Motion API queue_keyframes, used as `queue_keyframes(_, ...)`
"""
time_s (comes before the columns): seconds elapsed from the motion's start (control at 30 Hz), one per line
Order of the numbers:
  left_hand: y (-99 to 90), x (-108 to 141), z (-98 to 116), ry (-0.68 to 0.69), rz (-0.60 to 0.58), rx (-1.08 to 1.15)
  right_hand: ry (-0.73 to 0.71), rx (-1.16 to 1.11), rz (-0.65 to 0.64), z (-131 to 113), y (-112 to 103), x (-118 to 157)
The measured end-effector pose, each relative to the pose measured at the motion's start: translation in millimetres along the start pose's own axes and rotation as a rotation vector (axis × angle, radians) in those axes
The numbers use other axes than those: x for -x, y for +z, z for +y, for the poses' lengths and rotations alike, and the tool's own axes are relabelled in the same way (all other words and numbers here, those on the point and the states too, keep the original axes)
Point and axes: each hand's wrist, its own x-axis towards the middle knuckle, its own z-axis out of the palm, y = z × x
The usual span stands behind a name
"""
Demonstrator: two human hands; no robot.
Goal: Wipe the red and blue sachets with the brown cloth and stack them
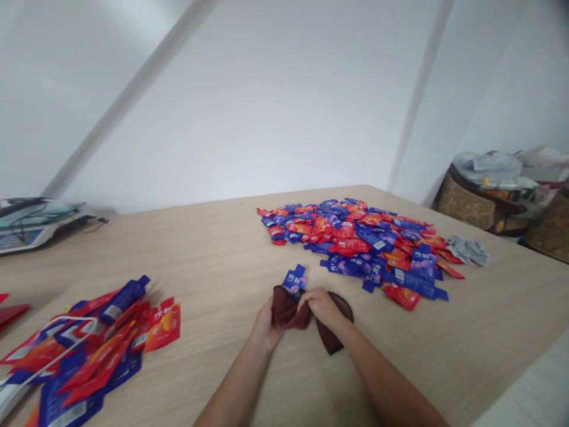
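Note:
Near the front middle of the table, a thin maroon cloth piece with dark edging (291, 317) is bunched between both hands. My left hand (265, 326) is closed on its left side. My right hand (320, 305) pinches its upper right part, and a loose flap of the cloth (331, 338) hangs out under the right wrist onto the tabletop. Just beyond the cloth, a small blue packet with white characters (294, 279) pokes up; its lower part is hidden behind the cloth, so whether it lies inside or behind cannot be told.
A wide heap of red and blue packets (342, 231) covers the back right, with a grey cloth (468, 250) at its edge. More packets (102, 350) lie at front left beside a white-handled object (53, 362). An electronic device (40, 231) stands far left; patterned baskets (471, 198) are at right.

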Motion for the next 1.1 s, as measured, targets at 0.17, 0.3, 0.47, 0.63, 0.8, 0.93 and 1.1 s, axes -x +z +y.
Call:
queue_keyframes(0.17,1.8,2,9,0.445,0.068,-0.379,-0.002,-0.135,0.444,9,-40,-10)
queue_keyframes(0.3,-4.4,-4,-2,0.633,0.182,-0.890,-0.058,-0.212,0.669,9,-39,-11)
queue_keyframes(0.47,-8.5,-7,-7,0.603,0.240,-1.140,-0.134,0.019,0.292,-2,6,2)
queue_keyframes(0.63,-13.8,-10,6,0.472,0.093,-1.123,-0.201,0.539,-0.059,-15,37,9)
queue_keyframes(0.8,-17.1,-13,5,0.251,0.180,-0.889,-0.102,0.831,0.002,-3,18,-10)
queue_keyframes(0.93,-17.1,-6,9,0.175,0.128,-0.593,-0.032,0.862,0.151,10,-1,-16)
queue_keyframes(1.1,-14.2,3,14,0.011,-0.098,-0.190,-0.096,0.696,0.212,10,3,-7)
